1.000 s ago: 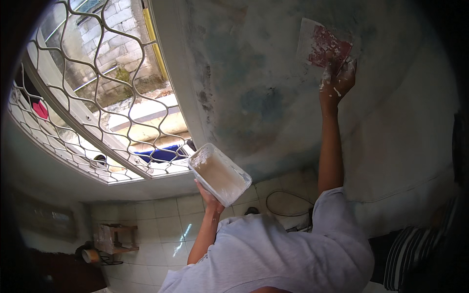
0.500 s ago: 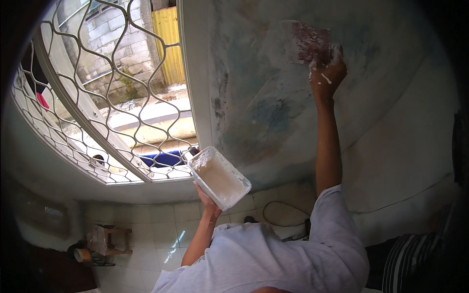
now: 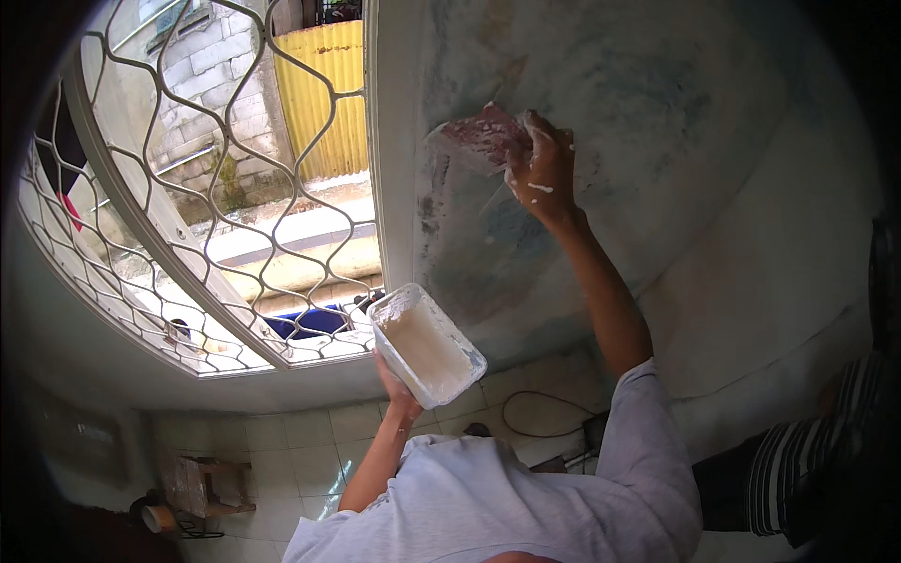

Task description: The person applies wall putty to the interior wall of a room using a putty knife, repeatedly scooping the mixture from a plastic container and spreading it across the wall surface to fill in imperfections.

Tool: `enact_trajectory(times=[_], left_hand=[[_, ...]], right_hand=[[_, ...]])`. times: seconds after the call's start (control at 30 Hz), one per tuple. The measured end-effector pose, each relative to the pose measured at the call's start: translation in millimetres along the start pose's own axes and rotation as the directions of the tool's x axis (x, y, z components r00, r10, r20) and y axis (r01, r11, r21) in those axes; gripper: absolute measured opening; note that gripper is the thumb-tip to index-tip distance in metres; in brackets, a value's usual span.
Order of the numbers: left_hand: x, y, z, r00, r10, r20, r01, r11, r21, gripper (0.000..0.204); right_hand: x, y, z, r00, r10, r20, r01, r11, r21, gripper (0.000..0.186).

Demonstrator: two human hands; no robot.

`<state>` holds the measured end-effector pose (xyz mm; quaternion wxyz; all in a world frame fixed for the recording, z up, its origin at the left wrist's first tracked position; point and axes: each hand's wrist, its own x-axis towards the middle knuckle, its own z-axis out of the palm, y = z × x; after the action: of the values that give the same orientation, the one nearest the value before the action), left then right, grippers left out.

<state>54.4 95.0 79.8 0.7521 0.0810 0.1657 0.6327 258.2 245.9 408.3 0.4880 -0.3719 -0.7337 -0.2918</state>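
My right hand (image 3: pixel 546 169) grips a reddish putty spreader (image 3: pixel 481 139), its face smeared with white filler. The blade lies against the patchy blue-grey wall (image 3: pixel 648 122), close to the window frame. White splashes mark the back of that hand. Lower down, my left hand (image 3: pixel 399 387) supports a white rectangular plastic tub (image 3: pixel 430 347) from its left side and underneath. Off-white putty (image 3: pixel 424 340) lies in the tilted tub, and some has dried along the rim. Most of the left fingers are hidden by the tub.
A window with a wavy white metal grille (image 3: pixel 225 188) fills the left. Below, a small wooden stool (image 3: pixel 206 486) stands on the tiled floor (image 3: pixel 282 460). A dark cable (image 3: pixel 535 433) loops near the wall's foot. Dark-and-white striped cloth (image 3: pixel 784 469) shows at lower right.
My right hand has swept the spreader left and slightly down across the wall, toward the window frame. The tub in my left hand stays nearly in place.
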Motion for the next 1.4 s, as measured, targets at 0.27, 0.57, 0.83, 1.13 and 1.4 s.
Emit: enact_trajectory(times=[0.27, 0.57, 0.83, 1.13, 1.4], left_hand=[[-9, 15, -20, 0.999, -0.045, -0.016, 0.046, 0.997, 0.054, 0.075], [-7, 17, -18, 0.999, -0.054, -0.003, 0.054, 0.998, 0.013, 0.07], [-6, 4, -9, 0.998, -0.025, -0.061, 0.028, 0.998, 0.05, 0.075], [-6, -23, 2, 0.996, 0.045, -0.077, -0.043, 0.999, 0.034, 0.074], [-3, -41, 3, 0.985, 0.127, -0.113, -0.118, 0.989, 0.085, 0.07]], right_hand=[[64, 60, -88, 0.857, 0.264, -0.444, -0.282, 0.959, 0.025, 0.018], [-164, -4, 7, 0.952, 0.126, 0.279, -0.161, 0.981, 0.109, 0.02], [22, 104, -68, 0.95, 0.243, -0.195, -0.259, 0.964, -0.063, 0.022], [-56, 59, -60, 0.915, 0.398, 0.068, -0.403, 0.892, 0.204, 0.015], [-51, 100, -37, 0.895, 0.442, 0.055, -0.445, 0.895, 0.046, 0.023]])
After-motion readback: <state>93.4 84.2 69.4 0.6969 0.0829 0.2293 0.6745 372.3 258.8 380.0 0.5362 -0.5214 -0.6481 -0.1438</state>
